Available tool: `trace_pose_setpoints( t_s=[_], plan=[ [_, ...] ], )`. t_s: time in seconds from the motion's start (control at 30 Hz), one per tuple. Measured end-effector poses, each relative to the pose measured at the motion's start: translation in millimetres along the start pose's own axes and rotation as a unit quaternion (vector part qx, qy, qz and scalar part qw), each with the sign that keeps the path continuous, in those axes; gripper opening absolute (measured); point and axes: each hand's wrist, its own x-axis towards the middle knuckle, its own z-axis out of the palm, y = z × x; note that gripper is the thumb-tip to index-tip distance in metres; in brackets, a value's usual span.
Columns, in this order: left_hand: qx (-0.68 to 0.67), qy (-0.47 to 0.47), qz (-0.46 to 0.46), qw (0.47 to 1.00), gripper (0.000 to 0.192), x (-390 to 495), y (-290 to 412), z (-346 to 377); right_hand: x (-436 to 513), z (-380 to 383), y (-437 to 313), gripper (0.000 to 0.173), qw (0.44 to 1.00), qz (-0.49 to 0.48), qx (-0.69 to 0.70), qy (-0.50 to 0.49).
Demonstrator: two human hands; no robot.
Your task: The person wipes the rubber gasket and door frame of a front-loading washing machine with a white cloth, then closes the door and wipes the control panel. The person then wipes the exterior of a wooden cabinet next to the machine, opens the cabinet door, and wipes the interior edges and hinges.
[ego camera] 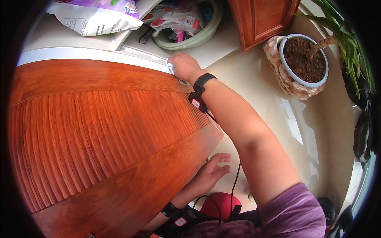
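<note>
My right hand [184, 66] is closed around a white and pale blue cloth [170, 66] at the upper edge of a reddish wooden cabinet door [119, 119]. That door has a ribbed panel and stands open, with its white edge [89, 56] facing the cabinet's inside. Lower down, beside the door's near corner, my left hand [216, 169] has its fingers bent and apart and holds nothing. Both wrists wear black straps with small devices, and a black cable hangs from the right one.
Inside the cabinet are a purple and white plastic bag [98, 19] and a pale green basin [187, 41] holding plastic-wrapped items. Another wooden door [265, 20] stands open beyond. A potted plant [305, 59] rests on a rough stone base [279, 71] at the right. Something red [220, 205] lies below.
</note>
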Motion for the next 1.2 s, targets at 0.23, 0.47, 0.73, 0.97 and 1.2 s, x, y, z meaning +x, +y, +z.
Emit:
trace_pose_setpoints(
  t_s=[0.23, 0.47, 0.73, 0.97, 1.2],
  plan=[
    [0.025, 0.020, 0.013, 0.999, 0.035, -1, 12, -3, 6, -10, 8, 0.018, 0.990, -0.087, -0.066, -0.093],
    [0.047, 0.024, 0.010, 0.999, 0.034, 5, 13, -2, -14, -34, 38, 0.025, 0.946, -0.040, -0.112, -0.301],
    [0.046, 0.012, 0.002, 0.999, 0.033, 9, 10, 12, -31, -7, 43, 0.027, 0.990, -0.041, 0.117, 0.068],
    [0.041, 0.015, 0.003, 0.999, 0.033, 9, 16, 13, -23, -21, 44, 0.028, 0.979, -0.016, 0.112, -0.171],
    [0.051, 0.008, -0.021, 0.998, 0.033, 10, 13, 13, -67, -10, 71, 0.022, 0.940, 0.071, 0.316, -0.108]
  ],
)
